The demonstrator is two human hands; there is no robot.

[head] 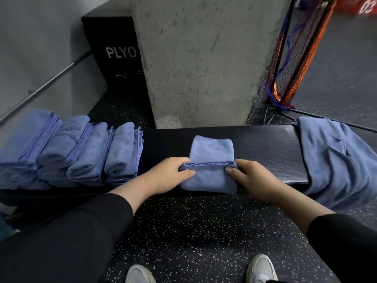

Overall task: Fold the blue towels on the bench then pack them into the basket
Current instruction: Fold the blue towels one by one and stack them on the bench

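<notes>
head view: a small blue towel (211,158) lies mid-fold at the centre of the black tabletop (265,152), its near half draped over the front edge. the left hand (171,172) pinches the left end of the stitched hems, fingers curled over the top and thumb beneath; the right hand (250,176) pinches the right end the same way. a row of folded towels (77,152) leans together at the left end, and an unfolded heap of towels (334,158) hangs over the right end. no basket shows. the cloth looks light, soft and limp, likely to sag and slide unless held at both corners of the stacked hems, so the layers stay lined up
</notes>
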